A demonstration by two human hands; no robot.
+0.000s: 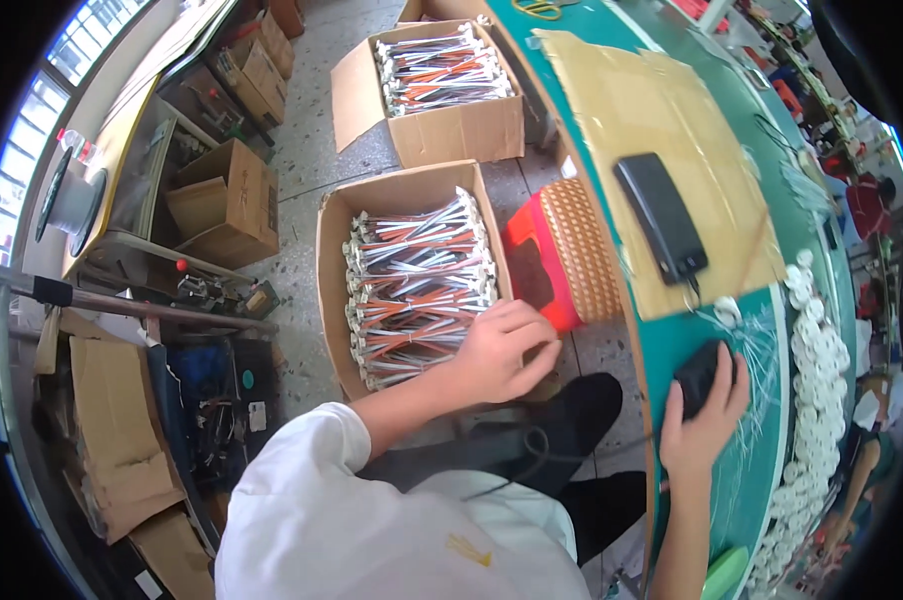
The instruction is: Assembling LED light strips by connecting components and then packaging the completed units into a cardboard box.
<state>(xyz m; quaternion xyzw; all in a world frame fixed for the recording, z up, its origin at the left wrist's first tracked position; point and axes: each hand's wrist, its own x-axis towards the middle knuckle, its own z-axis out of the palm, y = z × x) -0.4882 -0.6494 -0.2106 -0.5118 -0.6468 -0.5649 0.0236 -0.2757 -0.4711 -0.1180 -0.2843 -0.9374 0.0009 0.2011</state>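
My left hand (510, 352) hovers by the near right corner of an open cardboard box (329, 260). Its fingers are loosely curled, with a gap by the thumb and nothing visible in them. Bundled cables (422, 270), white, grey and orange with white connector ends, fill that box. On the green worktable (662, 345) at the right, my right hand (709, 415) grips a small black object (700, 375), thumb on one side and fingers on the other. Its exact kind is partly hidden. Beyond it a black power bank (662, 215) lies on a flat cardboard sheet (602, 100).
Another box (462, 135) of cable bundles stands farther off. A red stool (537, 250) with a woven top sits beside the table edge. White round parts (807, 400) line the table's right side, near loose pale threads (762, 370). Shelves with cardboard boxes (237, 200) stand left.
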